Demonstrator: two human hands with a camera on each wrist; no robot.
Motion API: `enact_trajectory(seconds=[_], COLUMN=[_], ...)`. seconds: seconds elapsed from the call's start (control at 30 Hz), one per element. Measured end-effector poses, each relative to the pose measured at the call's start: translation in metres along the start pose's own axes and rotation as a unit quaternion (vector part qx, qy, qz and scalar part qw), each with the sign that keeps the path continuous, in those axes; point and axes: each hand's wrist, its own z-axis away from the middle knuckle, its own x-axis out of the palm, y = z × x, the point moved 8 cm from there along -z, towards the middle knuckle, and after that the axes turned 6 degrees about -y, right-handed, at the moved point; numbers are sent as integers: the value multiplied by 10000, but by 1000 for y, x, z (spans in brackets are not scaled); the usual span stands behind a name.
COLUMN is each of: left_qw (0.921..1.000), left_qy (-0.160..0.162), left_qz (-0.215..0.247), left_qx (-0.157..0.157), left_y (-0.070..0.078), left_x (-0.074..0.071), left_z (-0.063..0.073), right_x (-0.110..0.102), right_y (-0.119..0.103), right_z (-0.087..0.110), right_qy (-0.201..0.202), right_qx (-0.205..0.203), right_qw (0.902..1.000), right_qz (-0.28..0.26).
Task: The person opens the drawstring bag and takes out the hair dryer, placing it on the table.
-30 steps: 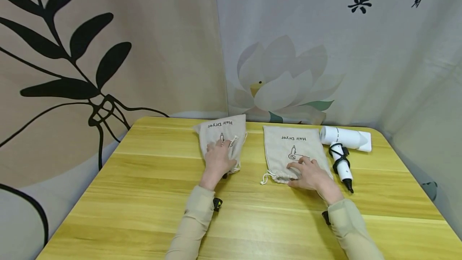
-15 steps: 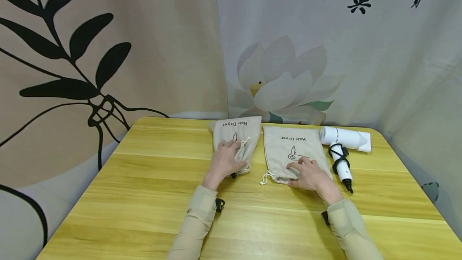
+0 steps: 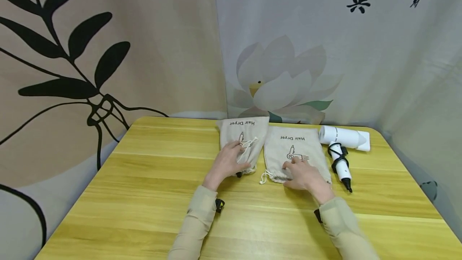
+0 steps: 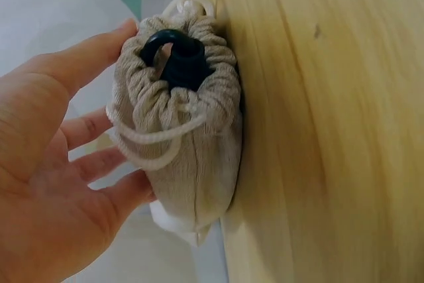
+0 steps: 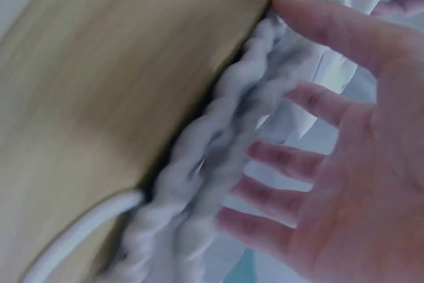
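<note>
My left hand (image 3: pixel 228 161) lies on a small drawstring bag (image 3: pixel 242 126) printed "Hair Dryer", which looks filled out. Its fingers are nearly straight, their tips touching the cloth. From the gathered mouth a dark loop and cord end (image 4: pixel 182 64) poke out in the left wrist view. Beside it, a flatter drawstring bag (image 3: pixel 314 139) with the same print lies on the table, edges meeting the first one. My right hand (image 3: pixel 304 175) rests spread on its lower part, thumb and fingertips at the corded mouth (image 5: pixel 238 77) in the right wrist view.
A white hair dryer (image 3: pixel 337 135) lies at the table's back right, a black cord (image 3: pixel 338 157) wound around its handle. The wooden table (image 3: pixel 144 196) backs onto a printed curtain (image 3: pixel 173 51).
The left hand has moved the filled bag rightward, up against the flatter bag. Over the last half second the right hand has shifted slightly left on its bag.
</note>
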Motion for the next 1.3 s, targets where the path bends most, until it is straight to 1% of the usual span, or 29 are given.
enact_trajectory(seconds=[0.07, 0.13, 0.17, 0.23, 0.3, 0.37, 0.43, 0.47, 0.53, 0.67, 0.77, 0.87, 1.03, 1.1, 1.17, 1.3], left_qw=[9998, 9995, 9994, 9993, 9993, 9996, 9996, 9995, 9992, 9987, 9984, 9979, 9968, 9966, 9963, 9957], left_qy=[-59, -53, -19, 31, 43, -17, -154, -228, -327, -415, -388, -357, -371, -402, -428, -425], left_qz=[175, 314, 335, 374, 354, 278, 180, 112, -11, -237, -405, -529, -710, -717, -744, -814], left_qx=[-34, -61, -56, -62, -64, -107, -167, -197, -219, -184, -102, -95, -30, 8, 43, 104], left_y=[-1, -2, -2, -3, -4, -6, -6, -7, -7, -6, -3, -1, 3, 5, 7, 8], left_x=[-1, -4, -6, -9, -12, -15, -16, -17, -17, -15, -14, -12, -8, -6, -5, -3], left_z=[3, 6, 8, 11, 15, 18, 21, 21, 22, 21, 21, 20, 18, 18, 17, 17], right_x=[-2, -6, -9, -15, -22, -27, -32, -34, -33, -27, -23, -21, -17, -16, -15, -15], right_y=[-14, -31, -39, -56, -69, -81, -90, -94, -99, -100, -98, -97, -95, -95, -97, -100], right_z=[-3, -6, -7, -8, -7, -7, -7, -9, -13, -22, -26, -28, -30, -31, -32, -31], right_qy=[255, 693, 952, 1524, 1991, 2307, 2462, 2488, 2405, 1991, 1758, 1672, 1520, 1501, 1566, 1879], right_qx=[-187, -462, -630, -983, -1234, -1427, -1559, -1587, -1612, -1554, -1507, -1497, -1392, -1346, -1346, -1390], right_qw=[9994, 9960, 9927, 9820, 9704, 9606, 9551, 9541, 9562, 9673, 9728, 9745, 9783, 9790, 9775, 9690], right_qz=[161, 330, 400, 529, 585, 599, 529, 502, 435, 249, 86, 30, 210, 303, 435, 799])
